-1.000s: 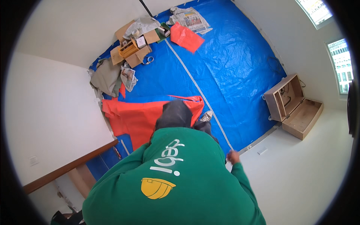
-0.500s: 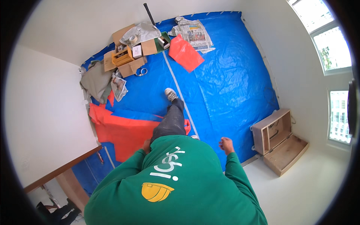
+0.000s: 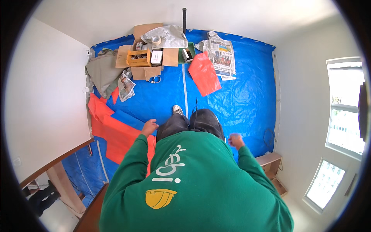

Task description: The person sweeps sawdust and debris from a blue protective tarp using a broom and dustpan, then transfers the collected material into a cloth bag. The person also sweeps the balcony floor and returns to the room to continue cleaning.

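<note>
My left hand [image 3: 149,127] hangs beside my left thigh, above red plastic sheeting [image 3: 116,131] and a blue strip lying across it. Its fingers are loosely bent and apart, with nothing seen in them. Off my right hip is my right hand [image 3: 235,141], slightly blurred, its fingers curled in and nothing visible in them. Neither hand touches any object. Under me spreads a blue tarp [image 3: 247,104]. My left shoe [image 3: 177,110] shows on it, beside a pale line running away from me.
Ahead lies an open cardboard box [image 3: 147,72] holding smaller boxes and tape. Right of it are a red plastic piece [image 3: 205,75] and newspaper [image 3: 223,58]. Grey-green cloth [image 3: 101,73] lies far left. An open wooden case [image 3: 269,160] sits right. Another person's dark-clothed legs [image 3: 41,199] show lower left.
My view has swung rightward, and the box and papers now sit further right in it. My left hand has come forward from beside my thigh. My right thigh now shows raised in front.
</note>
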`<state>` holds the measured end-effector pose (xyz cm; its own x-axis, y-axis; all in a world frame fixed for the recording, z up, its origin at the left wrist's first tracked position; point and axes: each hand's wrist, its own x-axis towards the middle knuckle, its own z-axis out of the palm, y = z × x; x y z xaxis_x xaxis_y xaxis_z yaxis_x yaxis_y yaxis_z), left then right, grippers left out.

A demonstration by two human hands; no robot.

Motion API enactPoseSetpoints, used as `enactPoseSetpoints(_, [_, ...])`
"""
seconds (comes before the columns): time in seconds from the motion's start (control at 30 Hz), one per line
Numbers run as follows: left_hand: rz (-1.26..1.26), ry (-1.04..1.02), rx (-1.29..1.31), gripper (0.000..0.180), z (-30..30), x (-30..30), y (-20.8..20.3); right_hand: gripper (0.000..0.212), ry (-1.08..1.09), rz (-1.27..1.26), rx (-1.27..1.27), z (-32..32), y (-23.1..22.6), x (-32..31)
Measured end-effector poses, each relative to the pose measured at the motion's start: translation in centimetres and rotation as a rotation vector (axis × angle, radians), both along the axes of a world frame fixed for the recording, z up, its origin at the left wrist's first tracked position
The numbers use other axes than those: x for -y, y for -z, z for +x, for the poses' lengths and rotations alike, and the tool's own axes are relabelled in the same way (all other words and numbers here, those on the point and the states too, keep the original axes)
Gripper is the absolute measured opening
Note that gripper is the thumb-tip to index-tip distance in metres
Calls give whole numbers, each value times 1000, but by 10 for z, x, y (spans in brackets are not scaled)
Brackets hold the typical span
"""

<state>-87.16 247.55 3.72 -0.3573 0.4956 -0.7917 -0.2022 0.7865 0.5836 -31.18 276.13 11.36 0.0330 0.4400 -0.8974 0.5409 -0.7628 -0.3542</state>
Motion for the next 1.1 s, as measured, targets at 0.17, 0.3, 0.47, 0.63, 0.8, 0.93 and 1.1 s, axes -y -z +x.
enactPoseSetpoints(0.17, [207,-856,156,50,-28,-13,-42,29,-422,211,-71,-168,-47,-201])
enactPoseSetpoints(0.3, [349,-998,55,52,6,31,-48,52,-823,563,-217,-323,-69,-323])
enactPoseSetpoints(0.47, [30,-1582,94,43,148,59,-70,75,-989,1104,-228,-535,-84,-465])
enactPoseSetpoints(0.63, [-114,-1195,206,22,333,-24,-121,86,-1187,1328,-356,-701,-91,-587])
enactPoseSetpoints(0.8, [-234,-1143,342,28,413,-134,-159,75,-1441,1202,-197,-802,-36,-644])
enactPoseSetpoints(0.93, [-248,-1415,394,34,410,-207,-172,53,-2031,1254,-145,-813,11,-655])
enactPoseSetpoints(1.1, [-207,-1572,401,42,383,-265,-181,56,-1892,1067,-105,-776,6,-650])
